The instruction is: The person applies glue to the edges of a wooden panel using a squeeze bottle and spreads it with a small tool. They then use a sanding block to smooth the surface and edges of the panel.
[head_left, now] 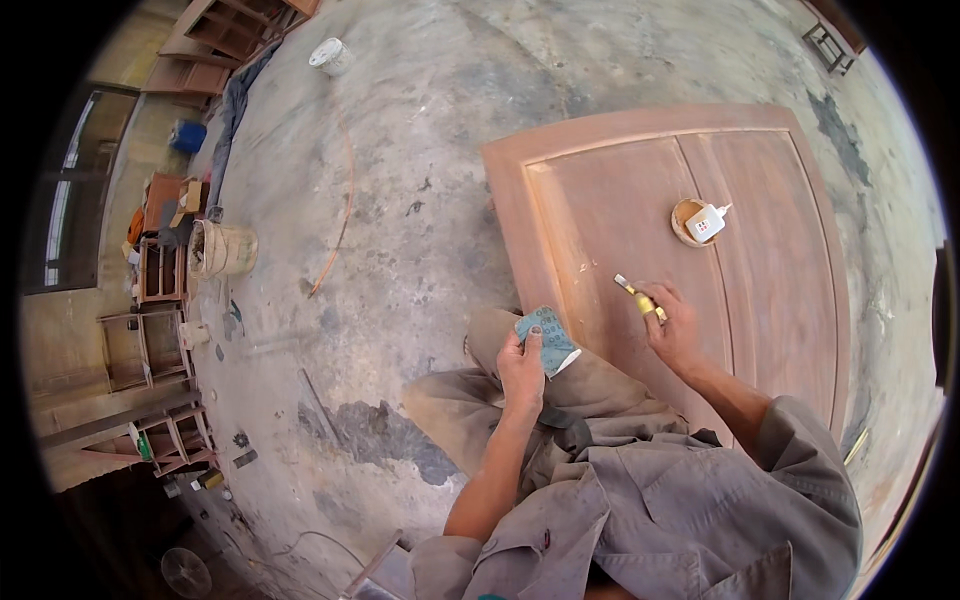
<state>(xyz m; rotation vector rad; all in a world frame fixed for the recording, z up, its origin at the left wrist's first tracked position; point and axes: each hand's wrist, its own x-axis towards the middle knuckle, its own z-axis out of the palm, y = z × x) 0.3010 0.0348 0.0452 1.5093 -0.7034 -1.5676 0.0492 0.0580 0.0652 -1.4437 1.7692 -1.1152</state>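
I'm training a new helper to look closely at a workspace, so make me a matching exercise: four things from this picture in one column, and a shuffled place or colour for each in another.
Column one:
1. sandpaper
2. yellow-handled tool
3. white bottle
4. wooden panel

Column two:
A. partly in a small round bowl
B. reddish-brown
C. held in the left hand
D. held in the right hand

Right pairs: 1-C, 2-D, 3-A, 4-B
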